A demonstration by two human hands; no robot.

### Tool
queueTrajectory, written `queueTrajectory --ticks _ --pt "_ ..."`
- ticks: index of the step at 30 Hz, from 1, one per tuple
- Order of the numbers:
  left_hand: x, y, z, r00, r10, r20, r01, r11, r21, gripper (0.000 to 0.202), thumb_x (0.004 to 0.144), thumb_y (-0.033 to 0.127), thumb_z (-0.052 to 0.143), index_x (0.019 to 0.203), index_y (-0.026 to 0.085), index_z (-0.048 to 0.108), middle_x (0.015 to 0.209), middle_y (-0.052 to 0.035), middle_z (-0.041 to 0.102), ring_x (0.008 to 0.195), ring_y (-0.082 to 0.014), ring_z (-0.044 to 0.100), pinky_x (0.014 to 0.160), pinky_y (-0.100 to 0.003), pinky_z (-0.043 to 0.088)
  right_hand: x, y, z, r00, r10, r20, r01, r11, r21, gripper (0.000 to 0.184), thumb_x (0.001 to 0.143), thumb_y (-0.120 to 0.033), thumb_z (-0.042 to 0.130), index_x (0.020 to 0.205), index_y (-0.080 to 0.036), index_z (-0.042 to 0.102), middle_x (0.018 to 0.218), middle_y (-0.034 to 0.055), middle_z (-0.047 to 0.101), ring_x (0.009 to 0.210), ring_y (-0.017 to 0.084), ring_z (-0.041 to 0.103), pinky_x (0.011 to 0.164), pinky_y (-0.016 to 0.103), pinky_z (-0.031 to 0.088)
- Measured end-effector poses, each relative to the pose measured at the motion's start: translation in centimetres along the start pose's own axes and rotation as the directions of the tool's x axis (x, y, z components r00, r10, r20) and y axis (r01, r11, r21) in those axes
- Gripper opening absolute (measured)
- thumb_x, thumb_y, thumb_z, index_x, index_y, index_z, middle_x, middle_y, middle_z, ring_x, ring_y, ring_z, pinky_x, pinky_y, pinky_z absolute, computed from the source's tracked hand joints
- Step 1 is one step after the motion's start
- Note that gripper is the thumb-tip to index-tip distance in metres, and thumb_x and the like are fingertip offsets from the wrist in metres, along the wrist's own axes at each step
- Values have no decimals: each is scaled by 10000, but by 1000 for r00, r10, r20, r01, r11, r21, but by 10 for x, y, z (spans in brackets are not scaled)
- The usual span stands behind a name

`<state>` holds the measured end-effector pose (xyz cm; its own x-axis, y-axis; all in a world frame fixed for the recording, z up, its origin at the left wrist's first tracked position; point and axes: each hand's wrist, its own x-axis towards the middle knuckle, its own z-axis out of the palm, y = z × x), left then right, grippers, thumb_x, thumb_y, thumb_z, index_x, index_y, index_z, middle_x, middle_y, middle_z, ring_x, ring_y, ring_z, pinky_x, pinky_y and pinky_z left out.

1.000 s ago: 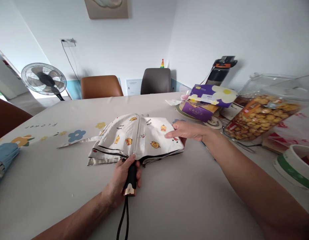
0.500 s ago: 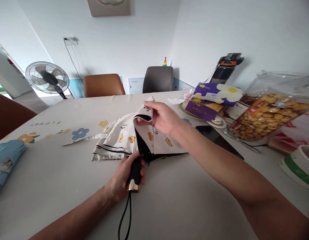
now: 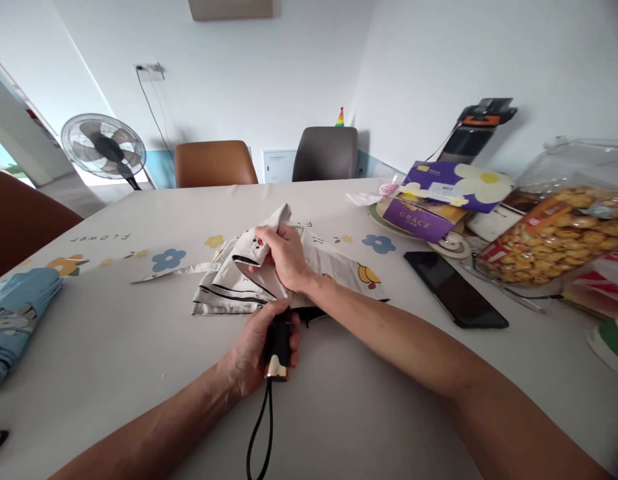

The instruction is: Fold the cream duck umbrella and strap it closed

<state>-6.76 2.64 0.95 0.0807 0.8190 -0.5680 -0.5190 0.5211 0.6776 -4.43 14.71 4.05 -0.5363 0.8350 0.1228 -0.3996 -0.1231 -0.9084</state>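
A folding umbrella [image 3: 333, 257] with white, cartoon-printed cloth lies loosely collapsed on the table. My left hand [image 3: 259, 340] is wrapped round its black handle [image 3: 277, 347], which ends in a gold cap with a black wrist loop [image 3: 261, 427] hanging toward me. Above it, my right hand [image 3: 283, 257] pinches a fold of the canopy cloth [image 3: 251, 247], lifting it off the rest. Layered pleats with dark edging lie left of the hands. A strap [image 3: 176, 272] of the same cloth stretches out to the left. The umbrella's shaft is hidden by cloth and hands.
To the right lie a black phone [image 3: 453, 290], a purple tissue pack [image 3: 453, 183], a clear jar of snacks [image 3: 563, 227] and a dark bottle [image 3: 473, 133]. A folded blue umbrella [image 3: 21, 320] is at the left edge. Chairs [image 3: 216, 163] and a fan [image 3: 103, 147] stand beyond the table.
My right hand has moved left and slightly down, carrying the pinched cloth over to the left pleats. My left hand keeps its hold on the handle. The view has shifted a little.
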Motion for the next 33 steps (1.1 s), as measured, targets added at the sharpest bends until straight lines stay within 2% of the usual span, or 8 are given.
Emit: queueTrajectory --ticks 7,12,15,18,23,28,30,33 --pt "1 -1 8 985 47 -167 -28 993 114 377 766 511 544 654 154 498 441 5 500 333 -121 473 334 -203 332 -6 2 -4 998 57 32 -53 993 -104 179 708 -308 571 608 -186 485 449 -35 530 349 126 522 325 222 411" --pt "1 1 5 988 45 -147 -29 993 114 378 801 503 500 648 157 489 437 8 484 330 -106 457 345 -199 350 16 -12 -2 975 112 192 -74 978 -195 203 734 -357 566 655 -194 473 483 -6 553 414 158 565 379 261 460" --pt "0 2 1 998 19 -66 -16 999 37 367 809 488 497 643 162 470 433 24 452 319 -85 420 340 -184 336 46 -26 0 957 86 276 -24 976 -219 215 721 -370 597 752 -184 492 750 61 645 665 185 639 586 320 538" --pt "1 3 -3 1000 -2 31 3 999 -42 365 836 470 457 640 163 455 435 31 422 318 -74 402 337 -172 324 69 -37 -5 978 -49 201 120 926 -357 320 684 -370 646 909 -185 514 1046 82 609 988 207 586 844 373 483" --pt "5 3 -7 995 14 101 -4 995 -99 379 870 445 396 627 159 449 437 27 401 315 -73 390 339 -177 337 55 -48 -55 968 -223 117 243 709 -662 314 723 -342 588 976 -168 520 1176 100 561 1112 199 522 964 358 377" --pt "6 3 -6 997 26 74 -18 993 -113 369 876 419 404 632 151 468 440 27 400 323 -69 381 343 -177 344 1 -57 -131 978 -182 -97 -8 436 -900 239 744 -311 547 935 -169 570 1053 84 622 1001 202 569 874 346 415" --pt "6 2 -6 997 30 76 -23 995 -93 373 880 417 396 631 150 469 445 21 409 329 -74 395 349 -181 348 -20 -58 -152 963 -156 -220 -129 450 -884 210 751 -323 539 889 -172 585 938 64 643 837 176 603 723 293 456" --pt "7 0 -8 995 50 87 -44 997 -68 374 871 436 413 633 153 469 454 20 416 338 -77 406 360 -186 358 -45 -53 -167 962 -53 -269 -212 479 -852 239 784 -396 503 787 -170 580 778 36 635 631 138 577 535 239 411"
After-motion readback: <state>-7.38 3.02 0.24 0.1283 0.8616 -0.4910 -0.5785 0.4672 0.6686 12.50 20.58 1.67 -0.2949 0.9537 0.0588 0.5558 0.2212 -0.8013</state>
